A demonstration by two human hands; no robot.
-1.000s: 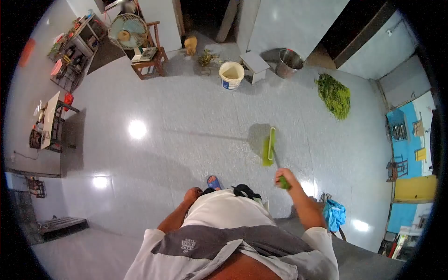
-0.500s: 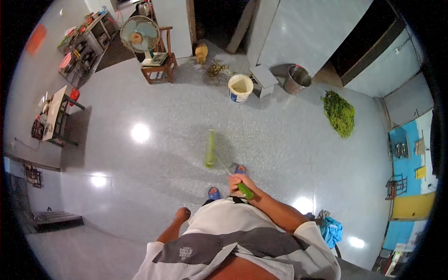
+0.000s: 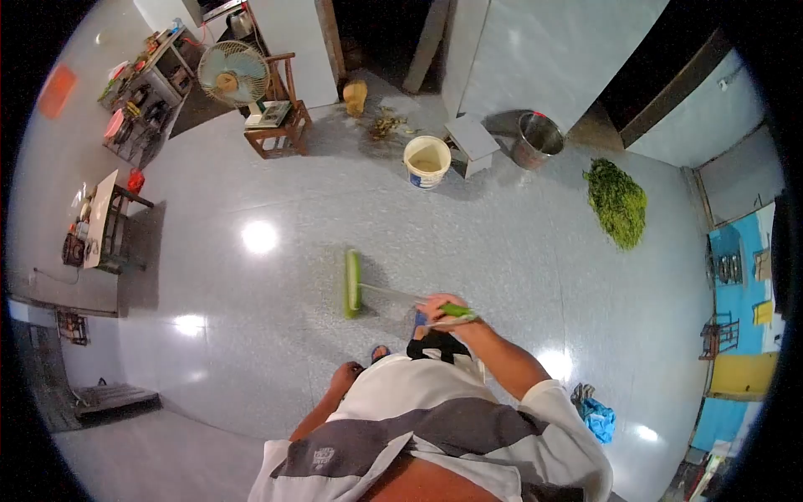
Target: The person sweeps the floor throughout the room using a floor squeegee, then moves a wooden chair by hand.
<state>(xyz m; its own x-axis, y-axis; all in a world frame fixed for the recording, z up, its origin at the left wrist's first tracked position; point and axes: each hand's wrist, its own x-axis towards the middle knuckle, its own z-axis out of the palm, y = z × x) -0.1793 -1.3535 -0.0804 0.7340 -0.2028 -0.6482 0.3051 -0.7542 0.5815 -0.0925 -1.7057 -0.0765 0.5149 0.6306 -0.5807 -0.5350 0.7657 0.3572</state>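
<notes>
My right hand (image 3: pixel 442 309) is closed around the green grip end of a broom (image 3: pixel 352 284). Its pale handle runs left from my fist to a long green head on the floor, ahead of my feet. By my left hip hangs my left hand (image 3: pixel 345 376), away from the broom. It is small and shadowed, so its fingers cannot be made out. Blue slippers are on my feet, the right one partly hidden behind my right hand.
Ahead stand a white bucket (image 3: pixel 427 161), a low stool (image 3: pixel 473 140) and a metal bucket (image 3: pixel 538 140). Scraps (image 3: pixel 388 125) lie near the doorway. Green leafy stalks (image 3: pixel 616 203) are heaped at right. A fan (image 3: pixel 232 74) rests on a wooden chair (image 3: pixel 288 125); a table (image 3: pixel 104 213) is at left.
The broom head has shifted left and a little nearer to me, its handle now flatter across the view. My right hand has moved slightly right and up. My right foot has stepped forward.
</notes>
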